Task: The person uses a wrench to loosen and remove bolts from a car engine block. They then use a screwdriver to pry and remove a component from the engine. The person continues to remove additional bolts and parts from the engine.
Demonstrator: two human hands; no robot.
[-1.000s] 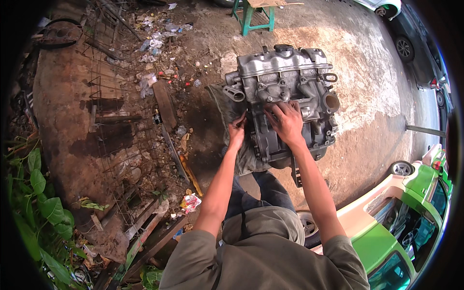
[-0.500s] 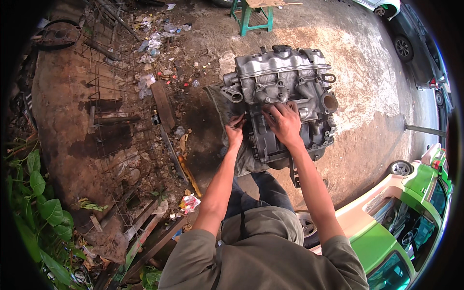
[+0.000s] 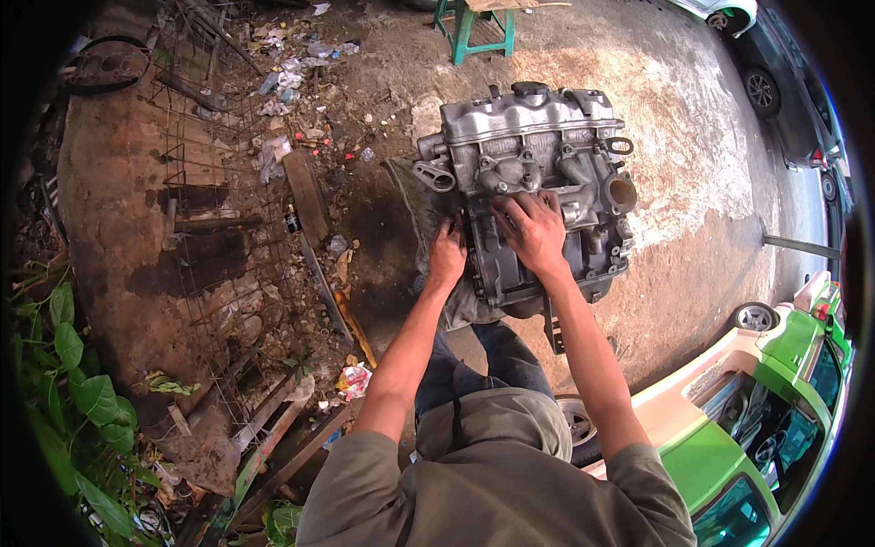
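Observation:
A bare grey metal car engine (image 3: 538,123) stands in front of me, its ribbed cover at the far end. At its left side is my left hand (image 3: 447,255), closed, with the fingertips drawn together against the edge. Whatever those fingers may hold is hidden. My right hand (image 3: 532,230) rests on the engine's near middle, below the pipe casting, its darkened fingers bent over the metal and gripping it. A dark cloth (image 3: 412,196) lies beneath the engine's left side.
Plastic litter (image 3: 292,77), a wooden block (image 3: 307,198) and wire mesh lie to the left. A green stool (image 3: 483,38) stands at the far side. A green and cream vehicle (image 3: 729,410) is at lower right, a dark car (image 3: 775,87) at far right. Leafy plants (image 3: 87,392) grow at lower left.
My left hand has turned and moved slightly in against the engine's left edge, its fingers now pointing more upward. The right hand stays in the same place on the engine.

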